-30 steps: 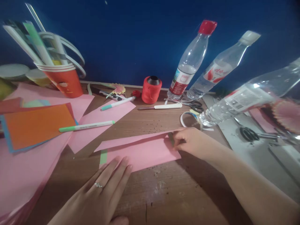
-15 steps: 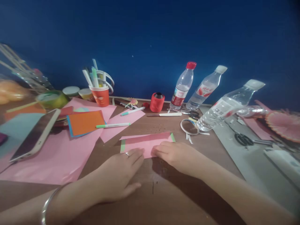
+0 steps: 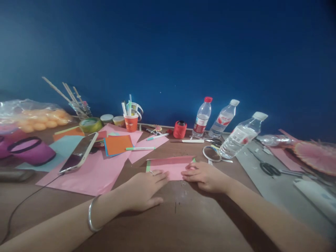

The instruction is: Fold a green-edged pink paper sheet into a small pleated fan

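Observation:
A folded strip of pink paper [image 3: 174,167] with green ends lies flat on the brown table in front of me, its far edge slightly raised. My left hand [image 3: 148,189], with a ring and a silver bangle, rests on the paper's left near side, fingers stretched out and thumb apart on the table. My right hand [image 3: 208,176] lies over the right end of the strip, fingers slightly bent and spread against the paper. Part of that end is hidden under it.
Behind the strip are a green-capped marker [image 3: 140,148], a white-handled knife [image 3: 193,141], a red thread spool [image 3: 180,130] and a roll of tape [image 3: 212,153]. Water bottles [image 3: 240,136] stand right, near scissors [image 3: 270,169]. At left are a phone [image 3: 80,152], pink sheets and a pen cup [image 3: 130,123].
The view has shifted, bringing more of the table's left side into sight. My right fingers have spread a little on the paper; both hands remain on the strip.

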Available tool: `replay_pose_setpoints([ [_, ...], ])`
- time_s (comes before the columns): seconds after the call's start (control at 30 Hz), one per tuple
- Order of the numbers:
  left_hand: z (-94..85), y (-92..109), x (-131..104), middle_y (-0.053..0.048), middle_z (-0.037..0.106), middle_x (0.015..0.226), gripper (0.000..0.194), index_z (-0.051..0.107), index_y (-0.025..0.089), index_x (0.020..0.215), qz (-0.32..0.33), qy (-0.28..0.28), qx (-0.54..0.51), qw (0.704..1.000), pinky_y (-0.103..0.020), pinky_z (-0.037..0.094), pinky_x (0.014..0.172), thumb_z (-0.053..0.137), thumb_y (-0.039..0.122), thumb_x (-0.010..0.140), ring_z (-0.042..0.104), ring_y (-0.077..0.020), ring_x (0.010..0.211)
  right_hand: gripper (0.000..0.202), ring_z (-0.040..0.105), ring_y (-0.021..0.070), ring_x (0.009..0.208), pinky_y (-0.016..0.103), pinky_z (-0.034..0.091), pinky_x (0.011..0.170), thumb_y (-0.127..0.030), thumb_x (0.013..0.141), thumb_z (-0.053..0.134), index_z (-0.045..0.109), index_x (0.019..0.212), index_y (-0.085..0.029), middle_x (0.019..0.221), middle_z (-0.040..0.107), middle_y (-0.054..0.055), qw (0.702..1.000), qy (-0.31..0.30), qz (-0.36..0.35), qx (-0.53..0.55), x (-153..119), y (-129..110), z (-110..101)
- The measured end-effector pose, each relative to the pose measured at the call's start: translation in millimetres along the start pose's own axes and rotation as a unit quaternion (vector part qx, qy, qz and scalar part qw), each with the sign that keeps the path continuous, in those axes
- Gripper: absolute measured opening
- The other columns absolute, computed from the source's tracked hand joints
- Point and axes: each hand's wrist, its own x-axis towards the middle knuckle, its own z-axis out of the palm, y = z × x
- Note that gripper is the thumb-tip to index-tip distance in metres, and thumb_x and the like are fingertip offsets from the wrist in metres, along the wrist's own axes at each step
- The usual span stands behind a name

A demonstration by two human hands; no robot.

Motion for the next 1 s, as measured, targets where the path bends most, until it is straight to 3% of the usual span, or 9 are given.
replay_pose_setpoints([
  [0.13, 0.4, -2, -2, -0.003, 0.026, 0.149, 0.062, 0.024, 0.025, 0.142, -0.009, -0.008, -0.022, 1.0, -0.039, 0.027, 0.109, 0.046, 0.042, 0.087, 0.029, -0.0239, 0.134, 0.045, 0.046, 0.0235, 0.117, 0.04, 0.037, 0.094, -0.011, 0.083, 0.044, 0.058, 0.122, -0.029, 0.122, 0.061, -0.001, 0.997, 0.014, 0.075, 0.013, -36, 9, -4],
  [0.23, 0.5, -4, -6, -0.001, 0.023, 0.15, 0.061, 0.021, 0.028, 0.143, -0.024, -0.018, -0.042, 0.999, -0.039, 0.026, 0.11, 0.045, 0.04, 0.088, 0.027, -0.0228, 0.135, 0.046, 0.047, 0.0243, 0.118, 0.043, 0.034, 0.096, -0.012, 0.082, 0.045, 0.057, 0.122, -0.031, 0.122, 0.061, 0.0, 0.995, 0.016, 0.102, 0.014, -49, 10, -4],
  [0.43, -3.7, -14, -40, 0.002, 0.027, 0.148, 0.054, 0.023, 0.034, 0.141, -0.088, -0.018, -0.053, 0.995, -0.039, 0.029, 0.109, 0.042, 0.036, 0.09, 0.032, -0.0227, 0.133, 0.049, 0.045, 0.0242, 0.12, 0.042, 0.034, 0.099, -0.012, 0.08, 0.045, 0.056, 0.124, -0.03, 0.124, 0.06, -0.001, 0.993, 0.025, 0.111, 0.03, -47, 9, 0],
  [0.63, -1.6, -18, -70, -0.001, 0.028, 0.147, 0.054, 0.024, 0.033, 0.141, -0.112, 0.007, -0.013, 0.994, -0.045, 0.03, 0.107, 0.043, 0.033, 0.09, 0.031, -0.0245, 0.133, 0.05, 0.044, 0.0258, 0.122, 0.047, 0.035, 0.1, -0.014, 0.08, 0.048, 0.054, 0.126, -0.031, 0.126, 0.058, 0.001, 0.991, 0.024, 0.122, 0.056, -48, 3, -5],
  [0.9, -10.4, -11, -58, -0.006, 0.042, 0.141, 0.05, 0.038, 0.027, 0.136, -0.12, 0.039, 0.006, 0.992, -0.043, 0.036, 0.103, 0.046, 0.031, 0.087, 0.043, -0.0252, 0.125, 0.029, 0.046, 0.0232, 0.122, 0.04, 0.04, 0.098, -0.022, 0.086, 0.05, 0.066, 0.11, -0.024, 0.119, 0.063, 0.005, 0.983, 0.065, 0.135, 0.111, -52, 4, -2],
  [1.0, -16.7, 0, -47, -0.008, 0.061, 0.118, 0.031, 0.058, 0.022, 0.115, -0.129, 0.065, 0.021, 0.989, -0.038, 0.044, 0.091, 0.041, 0.028, 0.089, 0.056, -0.0229, 0.107, 0.021, 0.054, 0.0218, 0.109, 0.039, 0.042, 0.093, -0.024, 0.088, 0.05, 0.07, 0.092, -0.023, 0.112, 0.066, 0.006, 0.981, 0.096, 0.143, 0.089, -48, 0, 1],
])
